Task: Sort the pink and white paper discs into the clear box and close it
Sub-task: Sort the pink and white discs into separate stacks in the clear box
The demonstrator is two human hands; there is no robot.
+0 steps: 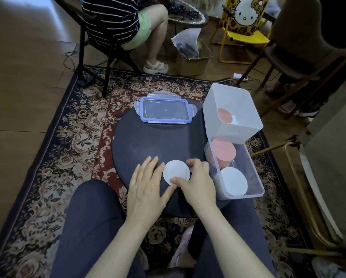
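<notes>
A white paper disc lies flat on the round black table, near its front edge. My right hand curls around the disc's right side, thumb on its lower rim and fingers at its upper right. My left hand rests flat beside the disc's left edge, fingers spread. At the right, the clear box holds a stack of pink discs in its far half and a stack of white discs in its near half. The box's blue-rimmed clear lid lies at the table's far side.
A tall frosted white bin with a pink disc at its bottom stands behind the clear box. A seated person on a black chair is beyond the table. A floral rug lies under the table, a chair to the right.
</notes>
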